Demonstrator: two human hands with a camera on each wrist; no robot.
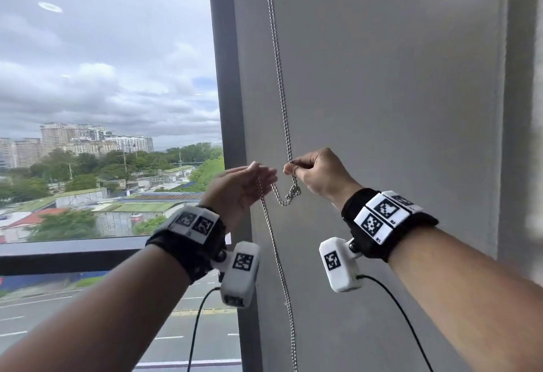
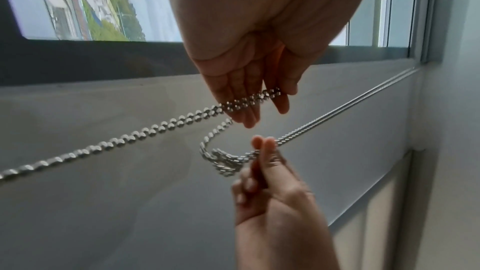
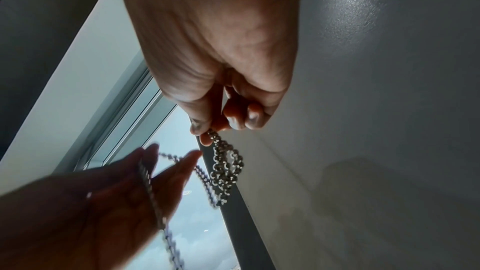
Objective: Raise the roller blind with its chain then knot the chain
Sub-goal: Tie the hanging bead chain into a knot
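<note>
A silver bead chain [image 1: 281,92] hangs down along the grey wall. My right hand [image 1: 289,167] pinches it between thumb and forefinger, just above a loose tangled loop [image 1: 294,192] of chain. That loop [image 3: 226,168] dangles under the right fingertips [image 3: 205,139] in the right wrist view. From the loop the chain swings left and lies across the straight fingers of my left hand [image 1: 258,169], then drops down [image 1: 282,283] past the wrist. In the left wrist view the chain [image 2: 249,100] rests over the left fingers [image 2: 246,118], which do not curl round it. The window glass is uncovered; the blind itself is not seen.
A dark grey window post [image 1: 226,78] stands just left of the chain, with the glass [image 1: 102,78] and a dark sill rail [image 1: 73,251] beyond it. The plain grey wall [image 1: 396,78] fills the right side. Black cables hang from both wrist cameras.
</note>
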